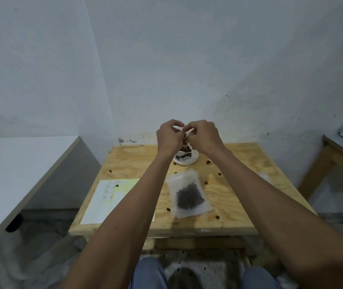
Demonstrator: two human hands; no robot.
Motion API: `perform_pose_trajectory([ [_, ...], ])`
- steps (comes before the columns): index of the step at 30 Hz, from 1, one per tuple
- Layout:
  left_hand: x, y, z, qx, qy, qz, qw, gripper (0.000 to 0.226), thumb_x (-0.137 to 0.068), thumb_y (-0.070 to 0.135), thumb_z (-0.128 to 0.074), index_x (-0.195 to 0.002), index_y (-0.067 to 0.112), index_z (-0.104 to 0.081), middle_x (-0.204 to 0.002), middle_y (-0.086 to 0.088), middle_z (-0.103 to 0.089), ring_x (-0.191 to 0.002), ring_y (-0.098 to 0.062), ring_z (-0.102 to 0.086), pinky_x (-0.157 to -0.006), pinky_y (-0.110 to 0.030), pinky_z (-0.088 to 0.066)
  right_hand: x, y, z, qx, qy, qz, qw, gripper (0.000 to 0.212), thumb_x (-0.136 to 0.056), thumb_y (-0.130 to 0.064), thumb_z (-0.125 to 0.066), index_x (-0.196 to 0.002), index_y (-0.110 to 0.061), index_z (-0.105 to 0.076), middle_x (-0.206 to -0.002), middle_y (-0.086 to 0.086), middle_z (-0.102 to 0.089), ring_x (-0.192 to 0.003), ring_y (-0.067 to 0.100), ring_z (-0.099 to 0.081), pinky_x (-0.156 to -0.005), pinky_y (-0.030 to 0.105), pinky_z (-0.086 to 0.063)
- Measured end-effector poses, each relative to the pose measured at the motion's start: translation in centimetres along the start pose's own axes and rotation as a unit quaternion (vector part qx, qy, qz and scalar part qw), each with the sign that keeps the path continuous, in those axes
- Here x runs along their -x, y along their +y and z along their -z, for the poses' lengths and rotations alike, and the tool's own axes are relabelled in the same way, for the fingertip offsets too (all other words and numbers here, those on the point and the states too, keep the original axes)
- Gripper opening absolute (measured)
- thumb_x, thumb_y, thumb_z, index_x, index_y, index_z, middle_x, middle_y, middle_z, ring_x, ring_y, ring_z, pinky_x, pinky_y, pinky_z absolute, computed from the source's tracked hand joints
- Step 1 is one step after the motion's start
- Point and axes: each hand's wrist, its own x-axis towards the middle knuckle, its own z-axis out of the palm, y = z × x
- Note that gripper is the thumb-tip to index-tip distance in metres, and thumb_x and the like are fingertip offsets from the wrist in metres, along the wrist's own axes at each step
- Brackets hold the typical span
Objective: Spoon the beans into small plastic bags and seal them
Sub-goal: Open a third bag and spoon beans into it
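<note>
Above rough plywood table (239, 197), crinkly clear bag (184, 135)

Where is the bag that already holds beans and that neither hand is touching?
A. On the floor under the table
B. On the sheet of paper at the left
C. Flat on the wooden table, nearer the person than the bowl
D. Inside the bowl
C: the filled bag lies flat on the table, on the person's side of the bowl, clear of the paper and of both raised hands.
</note>
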Motion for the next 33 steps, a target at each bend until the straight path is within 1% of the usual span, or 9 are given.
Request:
perform_pose_trajectory([
  [5,-0.1,0.0,-0.2,-0.049,0.001,-0.028,0.998,0.031,-0.078,-0.014,-0.057,-0.097,0.006,-0.071,-0.077,-0.017,-0.072,-0.066,-0.034,-0.072,-0.063,-0.041,-0.062,0.0,0.0,-0.5,0.014,0.015,-0.014,1.000,0.027,-0.087,-0.010,-0.070,-0.112,-0.017,-0.079,-0.103,0.012,-0.076,-0.085,0.023,-0.072,-0.070,0.025,-0.051],
  [12,0.4,-0.5,-0.5,-0.194,-0.006,-0.112,0.975,0.031,-0.076,-0.001,-0.062,-0.104,0.010,-0.072,-0.055,-0.003,-0.057,-0.055,-0.016,-0.055,-0.060,-0.029,-0.048,0.4,0.4,-0.5,0.045,0.077,-0.033,0.995,0.041,-0.090,0.001,-0.060,-0.128,-0.008,-0.070,-0.134,0.015,-0.065,-0.121,0.031,-0.062,-0.096,0.036,-0.053],
  [16,0.4,0.0,-0.1,-0.204,-0.005,-0.166,0.965,0.027,-0.076,0.008,-0.060,-0.100,0.009,-0.073,-0.053,-0.002,-0.057,-0.057,-0.016,-0.055,-0.070,-0.035,-0.055,0.3,0.4,-0.1,0.033,0.090,-0.023,0.995,0.041,-0.090,0.002,-0.058,-0.127,-0.010,-0.071,-0.130,0.014,-0.063,-0.114,0.030,-0.064,-0.092,0.039,-0.056],
  [18,0.1,0.1,0.7,-0.200,-0.004,-0.196,0.960,0.026,-0.077,0.020,-0.060,-0.099,0.013,-0.073,-0.070,-0.001,-0.061,-0.070,-0.014,-0.059,-0.076,-0.040,-0.055,-0.1,0.5,0.5,0.009,0.088,-0.003,0.996,0.040,-0.090,0.001,-0.058,-0.125,-0.012,-0.073,-0.122,0.012,-0.067,-0.104,0.028,-0.068,-0.089,0.039,-0.058],
  [21,-0.7,-0.3,2.2,-0.184,-0.063,-0.246,0.950,0.041,-0.075,0.041,-0.070,-0.109,0.020,-0.064,-0.119,-0.003,-0.055,-0.114,-0.015,-0.055,-0.089,-0.037,-0.053,-0.7,0.3,1.8,-0.060,0.086,0.021,0.994,0.037,-0.089,-0.003,-0.060,-0.119,-0.016,-0.077,-0.113,0.004,-0.071,-0.080,0.022,-0.074,-0.077,0.034,-0.062],
  [23,-1.1,-0.6,3.0,-0.197,-0.103,-0.277,0.935,0.065,-0.070,0.053,-0.080,-0.120,0.022,-0.053,-0.148,-0.007,-0.040,-0.147,-0.020,-0.030,-0.103,-0.028,-0.038,-0.8,-0.1,2.5,-0.118,0.072,0.025,0.990,0.034,-0.089,-0.004,-0.061,-0.115,-0.017,-0.078,-0.105,0.001,-0.073,-0.060,0.016,-0.072,-0.061,0.020,-0.057],
  [24,-1.1,-0.5,3.2,-0.194,-0.103,-0.291,0.931,0.072,-0.069,0.056,-0.083,-0.122,0.021,-0.049,-0.151,-0.006,-0.037,-0.152,-0.018,-0.020,-0.106,-0.024,-0.032,-0.8,-0.5,2.7,-0.150,0.058,0.021,0.987,0.033,-0.089,-0.004,-0.061,-0.113,-0.017,-0.079,-0.100,0.000,-0.075,-0.054,0.015,-0.070,-0.057,0.017,-0.053],
  [28,-0.4,-0.2,3.1,-0.160,-0.054,-0.322,0.932,0.083,-0.070,0.053,-0.086,-0.131,0.014,-0.046,-0.132,0.001,-0.051,-0.125,-0.015,-0.049,-0.100,-0.034,-0.046,-0.9,-1.3,2.4,-0.265,0.007,-0.030,0.964,0.035,-0.082,-0.002,-0.058,-0.101,-0.019,-0.082,-0.078,0.002,-0.074,-0.052,0.016,-0.063,-0.064,0.026,-0.058],
  [33,-0.3,-1.5,3.2,-0.160,-0.048,-0.255,0.952,0.116,-0.068,0.048,-0.091,-0.158,0.018,-0.023,-0.140,-0.002,-0.051,-0.125,-0.011,-0.050,-0.096,-0.016,-0.039,-0.8,-0.5,1.2,-0.371,-0.038,-0.099,0.923,0.029,-0.088,0.000,-0.057,-0.098,-0.012,-0.081,-0.081,0.003,-0.072,-0.059,0.018,-0.064,-0.058,0.027,-0.056],
])
